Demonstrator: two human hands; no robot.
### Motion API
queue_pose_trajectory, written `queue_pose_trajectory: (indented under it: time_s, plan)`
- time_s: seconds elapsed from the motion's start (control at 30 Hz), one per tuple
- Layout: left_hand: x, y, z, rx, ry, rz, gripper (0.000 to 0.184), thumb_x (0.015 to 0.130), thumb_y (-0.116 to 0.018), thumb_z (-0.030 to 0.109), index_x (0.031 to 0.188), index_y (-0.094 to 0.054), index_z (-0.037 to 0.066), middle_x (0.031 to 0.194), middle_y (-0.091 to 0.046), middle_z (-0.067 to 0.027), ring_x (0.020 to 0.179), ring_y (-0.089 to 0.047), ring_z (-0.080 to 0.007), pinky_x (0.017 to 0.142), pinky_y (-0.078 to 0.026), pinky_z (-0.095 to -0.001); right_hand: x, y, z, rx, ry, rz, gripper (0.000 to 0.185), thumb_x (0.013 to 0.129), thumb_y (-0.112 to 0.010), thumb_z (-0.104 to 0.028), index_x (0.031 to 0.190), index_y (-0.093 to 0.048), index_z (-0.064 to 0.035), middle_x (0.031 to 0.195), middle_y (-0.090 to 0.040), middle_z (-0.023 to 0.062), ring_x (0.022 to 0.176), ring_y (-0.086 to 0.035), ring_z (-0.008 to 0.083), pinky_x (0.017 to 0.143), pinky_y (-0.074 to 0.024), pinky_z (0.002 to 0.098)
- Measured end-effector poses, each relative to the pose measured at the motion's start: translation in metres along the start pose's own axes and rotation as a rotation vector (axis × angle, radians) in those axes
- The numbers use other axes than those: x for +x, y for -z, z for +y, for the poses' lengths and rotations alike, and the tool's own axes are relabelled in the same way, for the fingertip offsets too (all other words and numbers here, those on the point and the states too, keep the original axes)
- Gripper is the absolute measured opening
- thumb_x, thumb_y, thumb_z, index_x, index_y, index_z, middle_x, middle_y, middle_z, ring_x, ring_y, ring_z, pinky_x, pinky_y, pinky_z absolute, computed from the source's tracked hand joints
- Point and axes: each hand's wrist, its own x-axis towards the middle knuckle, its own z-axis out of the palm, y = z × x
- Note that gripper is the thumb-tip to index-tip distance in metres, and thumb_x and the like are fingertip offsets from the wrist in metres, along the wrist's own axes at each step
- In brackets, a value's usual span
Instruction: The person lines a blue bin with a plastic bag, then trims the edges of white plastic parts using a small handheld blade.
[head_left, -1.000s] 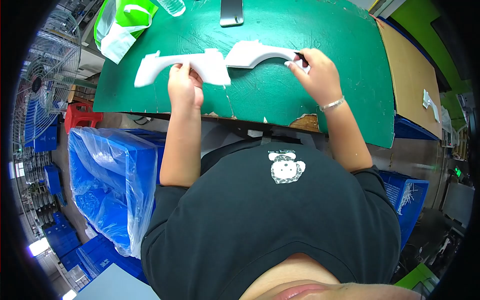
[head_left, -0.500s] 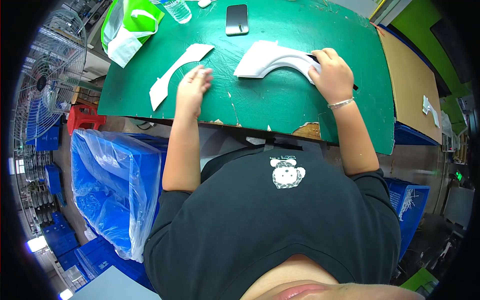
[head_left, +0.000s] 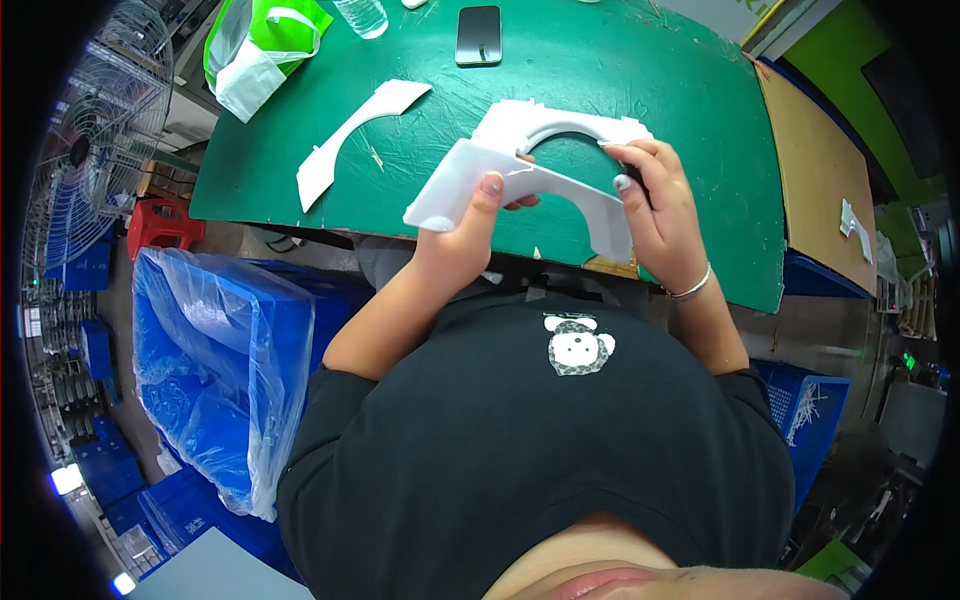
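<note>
My left hand point(head_left: 460, 235) grips a white arched plastic panel point(head_left: 545, 178) by its broad left end, thumb on top and fingertips underneath. The panel is lifted above the green table and tilted toward me. Beside its right end is my right hand point(head_left: 660, 205), fingers curled around a slim dark object point(head_left: 632, 180) whose kind is mostly hidden. Whether these fingers also touch the panel, I cannot tell. Just behind, a second white arched panel point(head_left: 500, 120) lies on the table. A thinner white curved panel point(head_left: 350, 128) rests farther left.
The green table point(head_left: 690, 90) has a chipped front edge. On it are a phone point(head_left: 479, 36), a water bottle point(head_left: 362, 16) and a green bag point(head_left: 265, 50). A plastic-lined blue bin point(head_left: 215, 350) stands at left. Cardboard point(head_left: 815, 160) with a white piece point(head_left: 853, 228) lies at right.
My left hand has moved right and taken hold of a white arched panel, which is now raised toward me. My right hand has come down slightly, off the panel behind.
</note>
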Motion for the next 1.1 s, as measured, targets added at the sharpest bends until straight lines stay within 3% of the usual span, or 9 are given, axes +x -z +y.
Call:
queue_pose_trajectory:
  time_s: [0.1,0.2,0.4,0.83,0.93,1.0,1.1]
  plan:
    - [-0.012,-0.009,0.012,-0.045,0.067,-0.020,0.048,0.101,-0.049,0.034,0.122,-0.054,-0.008,0.110,-0.065,-0.0184,0.088,-0.067,-0.0251,0.082,-0.054,-0.0386,0.004,0.005,-0.008,0.077,0.099,0.015,0.022,0.090,-0.057,-0.003,0.111,-0.065,-0.0012,0.095,-0.059,0.0141,0.079,-0.059,0.0269,0.070,-0.0485,0.0333]
    - [-0.018,-0.009,0.014,-0.085,0.076,-0.161,0.039,0.102,-0.049,0.026,0.125,-0.052,-0.005,0.114,-0.063,-0.0136,0.091,-0.065,-0.0196,0.082,-0.053,-0.0332,0.006,0.011,-0.031,0.117,-0.037,-0.207,0.029,0.091,-0.055,-0.004,0.119,-0.065,-0.0042,0.085,-0.056,0.0123,0.071,-0.056,0.0233,0.064,-0.0458,0.0329]
    - [-0.022,-0.012,0.017,0.019,0.077,-0.219,0.040,0.101,-0.052,0.030,0.118,-0.059,-0.006,0.100,-0.068,-0.0139,0.081,-0.066,-0.0166,0.072,-0.054,-0.0297,-0.001,0.000,-0.028,0.189,-0.007,-0.179,0.033,0.089,-0.059,-0.005,0.121,-0.066,-0.0053,0.080,-0.056,0.0097,0.068,-0.055,0.0205,0.062,-0.0453,0.0301]
    - [-0.027,-0.014,0.012,0.033,0.136,-0.235,0.042,0.101,-0.049,0.033,0.121,-0.057,-0.003,0.100,-0.067,-0.0105,0.083,-0.065,-0.0145,0.065,-0.049,-0.0261,-0.008,-0.003,-0.028,0.111,0.050,-0.051,0.032,0.082,-0.067,-0.005,0.114,-0.071,-0.0074,0.079,-0.059,0.0076,0.067,-0.057,0.0194,0.059,-0.0456,0.0304]
    - [-0.028,-0.015,0.008,0.019,0.085,-0.186,0.041,0.102,-0.049,0.035,0.121,-0.058,0.000,0.092,-0.068,-0.0072,0.074,-0.061,-0.0099,0.059,-0.043,-0.0234,-0.010,-0.006,-0.027,0.043,0.058,-0.059,0.032,0.082,-0.068,-0.007,0.113,-0.071,-0.0086,0.079,-0.059,0.0070,0.066,-0.057,0.0198,0.058,-0.0455,0.0308]
    - [-0.030,-0.010,0.008,0.081,0.172,-0.229,0.039,0.102,-0.049,0.035,0.121,-0.060,0.003,0.085,-0.068,-0.0036,0.065,-0.055,-0.0058,0.055,-0.040,-0.0221,-0.010,-0.005,-0.029,0.002,0.062,-0.052,0.031,0.082,-0.068,-0.007,0.113,-0.071,-0.0088,0.079,-0.059,0.0064,0.066,-0.057,0.0198,0.058,-0.0453,0.0310]
    - [-0.030,-0.012,0.003,0.068,0.170,-0.195,0.036,0.102,-0.049,0.034,0.120,-0.061,0.005,0.080,-0.068,-0.0013,0.060,-0.050,-0.0037,0.054,-0.040,-0.0215,-0.009,-0.004,-0.032,-0.073,0.054,-0.037,0.030,0.082,-0.068,-0.008,0.111,-0.072,-0.0089,0.078,-0.058,0.0056,0.066,-0.057,0.0195,0.057,-0.0449,0.0316]
